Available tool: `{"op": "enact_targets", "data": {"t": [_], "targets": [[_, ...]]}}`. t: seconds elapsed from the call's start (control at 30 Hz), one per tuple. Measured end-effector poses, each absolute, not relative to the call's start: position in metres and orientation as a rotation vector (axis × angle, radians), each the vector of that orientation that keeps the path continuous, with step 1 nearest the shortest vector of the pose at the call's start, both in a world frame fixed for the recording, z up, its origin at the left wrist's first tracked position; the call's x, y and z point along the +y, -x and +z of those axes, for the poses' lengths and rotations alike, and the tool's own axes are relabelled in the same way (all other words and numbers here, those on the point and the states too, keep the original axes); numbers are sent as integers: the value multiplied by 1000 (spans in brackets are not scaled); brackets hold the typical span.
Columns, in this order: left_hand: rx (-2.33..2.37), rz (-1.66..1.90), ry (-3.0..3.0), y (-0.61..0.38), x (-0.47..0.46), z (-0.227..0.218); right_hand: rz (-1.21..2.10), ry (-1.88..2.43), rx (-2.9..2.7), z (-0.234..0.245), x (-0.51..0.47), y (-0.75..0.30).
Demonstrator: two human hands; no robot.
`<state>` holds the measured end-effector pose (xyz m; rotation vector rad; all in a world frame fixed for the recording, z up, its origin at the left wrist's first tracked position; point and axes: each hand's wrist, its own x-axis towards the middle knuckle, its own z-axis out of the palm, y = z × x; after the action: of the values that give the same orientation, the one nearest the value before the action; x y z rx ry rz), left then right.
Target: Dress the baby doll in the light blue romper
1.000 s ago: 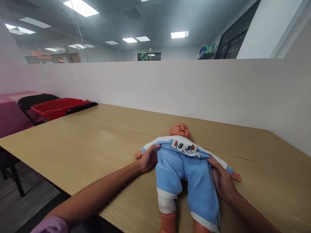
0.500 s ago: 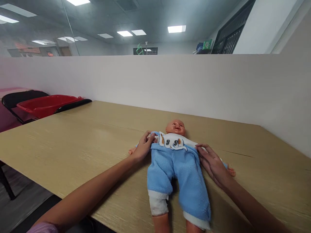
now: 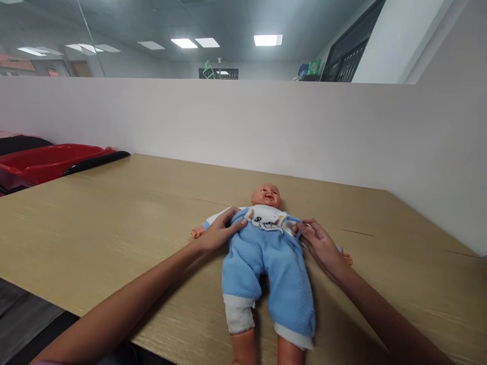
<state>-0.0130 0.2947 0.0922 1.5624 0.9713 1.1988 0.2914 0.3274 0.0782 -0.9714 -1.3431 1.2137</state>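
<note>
A baby doll (image 3: 266,195) lies face up on the table, its feet end towards me. It wears a white top with an animal face (image 3: 266,218) on the chest and blue fleece pants (image 3: 247,258) with white cuffs. My left hand (image 3: 224,228) is closed on the pants' waist edge at the doll's left-hand side in view, thumb on top and other fingers partly hidden. On the opposite side, my right hand (image 3: 315,241) pinches the raised blue waist edge beside the animal face. Both doll arms spread outwards; its lower legs are bare.
The wooden table (image 3: 114,213) runs up to a low white wall (image 3: 228,121) with glass above it. Beyond the table's left end are a red plastic tub (image 3: 49,162) and a black chair edge (image 3: 97,163). Thin seams cross the tabletop.
My right hand has moved inwards and lifted the blue waist edge up beside the animal face. My left hand has closed over the other side's edge. The view has shifted slightly right.
</note>
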Motion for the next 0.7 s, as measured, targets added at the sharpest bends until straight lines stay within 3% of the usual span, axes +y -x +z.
{"op": "enact_targets", "data": {"t": [0.13, 0.3, 0.47, 0.57, 0.7], "targets": [[960, 1158, -1620, 10, 301, 88, 1161, 1010, -1160, 70, 340, -299], [978, 1286, -1493, 8, 301, 87, 788, 1230, -1450, 73, 333, -294], [958, 1504, -1336, 3, 301, 80, 515, 1128, -1797, 111, 338, -263], [976, 1588, -1351, 0, 298, 73, 538, 967, -2142, 141, 362, -225], [1142, 1635, -1481, 1, 287, 71, 880, 915, -2417, 160, 402, -165]]}}
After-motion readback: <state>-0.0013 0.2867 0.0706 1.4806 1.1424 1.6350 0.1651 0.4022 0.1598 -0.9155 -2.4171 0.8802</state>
